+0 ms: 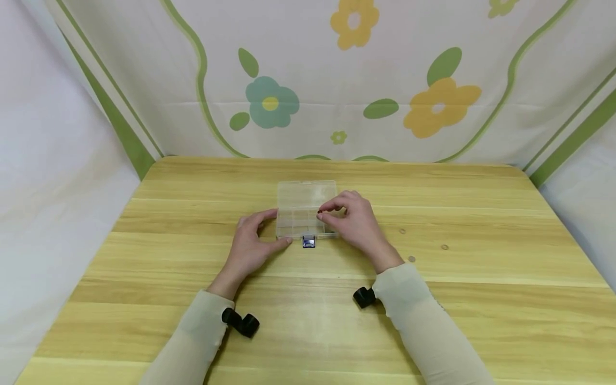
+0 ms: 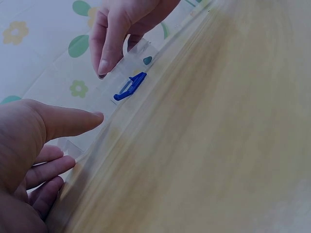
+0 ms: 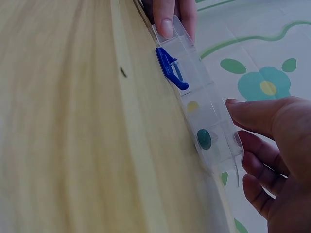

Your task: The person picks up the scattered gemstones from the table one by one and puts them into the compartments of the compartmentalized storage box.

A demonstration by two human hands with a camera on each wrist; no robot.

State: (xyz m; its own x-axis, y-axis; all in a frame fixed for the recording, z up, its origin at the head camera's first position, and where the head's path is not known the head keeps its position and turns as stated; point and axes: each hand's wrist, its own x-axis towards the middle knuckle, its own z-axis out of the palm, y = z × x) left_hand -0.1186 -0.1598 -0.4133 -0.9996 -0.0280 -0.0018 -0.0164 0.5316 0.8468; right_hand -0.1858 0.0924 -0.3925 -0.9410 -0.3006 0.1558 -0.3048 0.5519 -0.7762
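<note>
A clear plastic compartment box (image 1: 292,222) lies on the table, its lid (image 1: 300,193) raised at the back and its blue latch (image 1: 309,242) hanging at the front. My left hand (image 1: 251,243) holds the box's left end, thumb at the front edge and fingers at the side and back. Over the right-hand compartments, my right hand (image 1: 355,220) pinches a small dark red piece (image 1: 320,212) between thumb and forefinger; the fingers cover most of it. A glossy green oval stone (image 3: 204,139) sits in a front compartment, with a yellowish spot (image 3: 193,106) showing one compartment over.
Three small flat round pieces lie on the wooden table (image 1: 308,331) to the right: a near one (image 1: 411,259), a far one (image 1: 402,231) and a right one (image 1: 445,247). A flower-patterned curtain (image 1: 317,69) hangs behind the table's back edge.
</note>
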